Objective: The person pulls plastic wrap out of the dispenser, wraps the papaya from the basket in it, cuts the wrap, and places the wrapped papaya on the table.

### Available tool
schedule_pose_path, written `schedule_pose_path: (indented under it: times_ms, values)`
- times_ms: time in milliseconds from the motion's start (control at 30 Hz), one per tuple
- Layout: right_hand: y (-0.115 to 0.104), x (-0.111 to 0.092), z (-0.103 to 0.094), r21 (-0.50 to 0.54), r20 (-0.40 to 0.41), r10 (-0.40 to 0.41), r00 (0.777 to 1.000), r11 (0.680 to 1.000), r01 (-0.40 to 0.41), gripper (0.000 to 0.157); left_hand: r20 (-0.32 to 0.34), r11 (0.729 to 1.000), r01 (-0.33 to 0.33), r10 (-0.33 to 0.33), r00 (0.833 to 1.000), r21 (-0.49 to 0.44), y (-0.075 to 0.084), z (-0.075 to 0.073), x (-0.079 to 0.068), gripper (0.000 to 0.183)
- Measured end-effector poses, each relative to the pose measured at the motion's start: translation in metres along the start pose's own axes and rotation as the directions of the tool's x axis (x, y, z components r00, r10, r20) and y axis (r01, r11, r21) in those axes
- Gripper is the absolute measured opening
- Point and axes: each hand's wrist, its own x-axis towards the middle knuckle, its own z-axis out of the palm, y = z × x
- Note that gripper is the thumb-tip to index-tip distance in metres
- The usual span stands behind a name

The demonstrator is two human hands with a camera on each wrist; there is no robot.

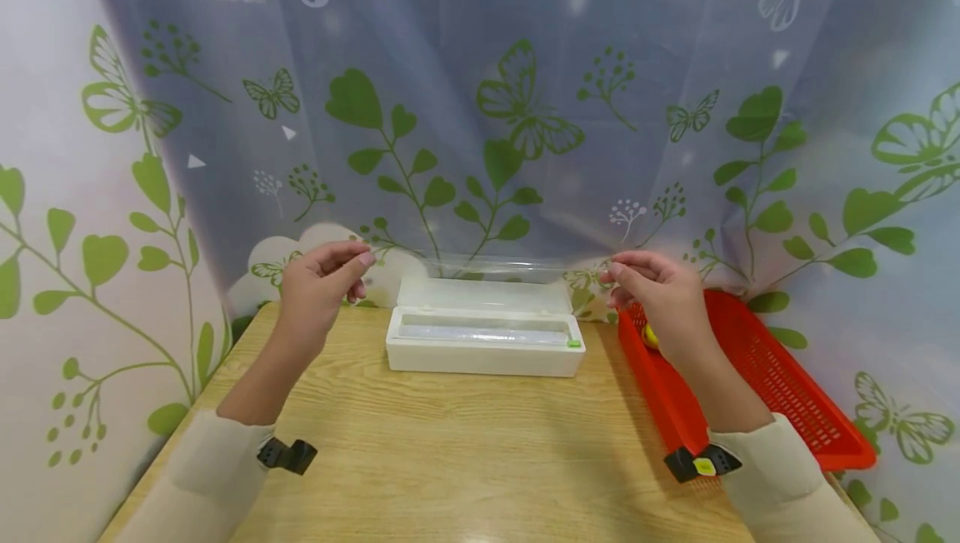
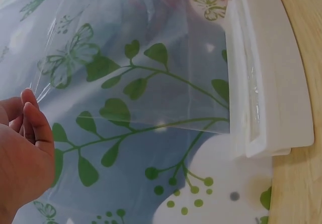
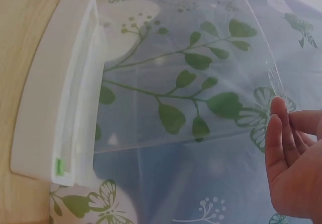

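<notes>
A white cling film dispenser (image 1: 483, 361) stands on the table with its translucent lid (image 1: 483, 296) raised. Inside lies a film roll (image 1: 480, 333), and a green slider (image 1: 573, 344) sits at the right end. A clear sheet of cling film (image 2: 166, 98) stretches from the dispenser to both hands, raised above the box in the head view. At one corner, my left hand (image 1: 318, 285) pinches the film between thumb and fingers. My right hand (image 1: 663, 297) pinches the opposite corner. The film's edge (image 3: 264, 48) runs taut near the right fingertips in the right wrist view.
A red perforated basket (image 1: 645, 397) stands on the right side, partly behind the right forearm, with a yellow item (image 1: 650, 337) inside. The wood-grain table (image 1: 465, 451) extends in front of the dispenser. A butterfly-and-leaf patterned curtain (image 1: 420, 52) hangs close behind and along both sides.
</notes>
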Motion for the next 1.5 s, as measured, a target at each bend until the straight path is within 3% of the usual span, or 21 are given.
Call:
schedule_pose_path:
  times_ms: [267, 600, 1000, 1333, 1500]
  values:
    - [-0.004, -0.029, -0.002, 0.024, 0.015, 0.001, 1.000, 1.000, -0.001, 0.020, 0.033, 0.998, -0.012, 0.010, 0.999, 0.060, 0.003, -0.005, -0.029, 0.022]
    - [0.001, -0.067, -0.006, 0.041, 0.068, -0.010, 0.998, 0.999, 0.007, 0.022, 0.028, 0.993, 0.025, -0.029, 0.999, 0.116, 0.003, -0.006, -0.067, 0.028]
    - [0.016, -0.112, 0.001, -0.139, 0.066, 0.032, 0.997, 0.990, -0.023, 0.022, 0.017, 0.969, 0.130, -0.136, 0.990, 0.210, -0.003, -0.015, -0.116, 0.026]
    - [0.031, -0.137, 0.007, -0.176, 0.056, 0.190, 0.980, 0.968, -0.177, 0.024, -0.002, 0.946, 0.238, -0.243, 0.970, 0.219, -0.018, -0.015, -0.144, 0.025]
    - [0.034, -0.147, 0.012, -0.200, 0.037, 0.285, 0.958, 0.941, -0.273, 0.023, -0.031, 0.918, 0.335, -0.337, 0.941, 0.212, -0.026, -0.017, -0.153, 0.028]
